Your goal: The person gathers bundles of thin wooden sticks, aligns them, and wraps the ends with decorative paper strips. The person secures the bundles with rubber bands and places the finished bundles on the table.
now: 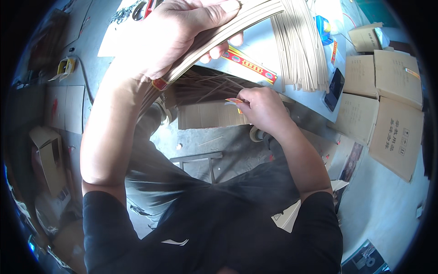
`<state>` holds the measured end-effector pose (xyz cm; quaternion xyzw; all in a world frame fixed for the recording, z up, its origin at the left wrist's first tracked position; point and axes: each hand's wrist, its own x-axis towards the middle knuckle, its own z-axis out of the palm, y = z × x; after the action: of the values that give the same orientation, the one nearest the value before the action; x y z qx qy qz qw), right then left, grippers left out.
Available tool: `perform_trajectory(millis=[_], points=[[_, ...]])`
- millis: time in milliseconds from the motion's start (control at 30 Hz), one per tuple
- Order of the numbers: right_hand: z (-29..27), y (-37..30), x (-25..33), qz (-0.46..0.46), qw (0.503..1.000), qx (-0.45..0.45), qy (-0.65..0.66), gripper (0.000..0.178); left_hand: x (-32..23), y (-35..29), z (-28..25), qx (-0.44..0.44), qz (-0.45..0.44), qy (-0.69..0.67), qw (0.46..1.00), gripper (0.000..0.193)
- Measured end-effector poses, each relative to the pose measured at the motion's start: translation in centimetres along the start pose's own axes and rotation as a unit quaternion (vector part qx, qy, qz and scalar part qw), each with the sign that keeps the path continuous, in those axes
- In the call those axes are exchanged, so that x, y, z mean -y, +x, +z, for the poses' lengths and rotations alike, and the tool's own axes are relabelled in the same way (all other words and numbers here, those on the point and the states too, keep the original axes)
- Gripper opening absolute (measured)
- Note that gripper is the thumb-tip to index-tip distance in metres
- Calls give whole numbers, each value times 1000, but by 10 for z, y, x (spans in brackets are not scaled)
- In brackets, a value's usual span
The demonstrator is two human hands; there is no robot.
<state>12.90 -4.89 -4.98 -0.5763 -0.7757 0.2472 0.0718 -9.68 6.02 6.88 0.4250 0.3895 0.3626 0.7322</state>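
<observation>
My left hand [171, 39] is wrapped round a bundle of thin tan incense sticks [246, 20], tilted up to the right over the table. A red and yellow paper band [159, 84] circles the bundle near my left wrist. Lower and to the right, my right hand [267, 109] pinches a small red and yellow paper strip [234, 100]. Behind it is an open cardboard box [207, 115] with many dark thin sticks [205, 89]. On the table [269, 39] lie a longer red and yellow paper strip [251, 66] and a loose pile of tan sticks [303, 50].
A black phone [335, 86] lies by the table's right corner, and a blue tape dispenser [323, 29] stands behind it. Cardboard boxes [394, 132] stand on the floor at right. A metal frame [200, 160] is between my legs; another open carton [48, 157] is at left.
</observation>
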Motion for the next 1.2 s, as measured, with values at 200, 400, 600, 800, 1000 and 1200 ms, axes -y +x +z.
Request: perform_trajectory(millis=[200,400,600,800,1000,1200], points=[[6,-1,7,31,992,-58,-105,26,1,-1,-2,-2,1,-21,1000,25],[-28,15,8,-56,966,-242,-68,34,-2,-1,-1,13,-4,-9,1000,24],[-3,20,-3,-63,964,-220,-132,39,-7,-2,4,-18,4,-8,1000,25],[0,19,-19,-121,940,-291,-133,17,-7,0,5,-17,-3,0,1000,25],[-5,27,-28,-88,937,-320,-104,12,-4,1,6,-11,-25,24,999,24],[-24,27,-34,-37,934,-329,134,13,6,10,2,89,67,99,989,37]])
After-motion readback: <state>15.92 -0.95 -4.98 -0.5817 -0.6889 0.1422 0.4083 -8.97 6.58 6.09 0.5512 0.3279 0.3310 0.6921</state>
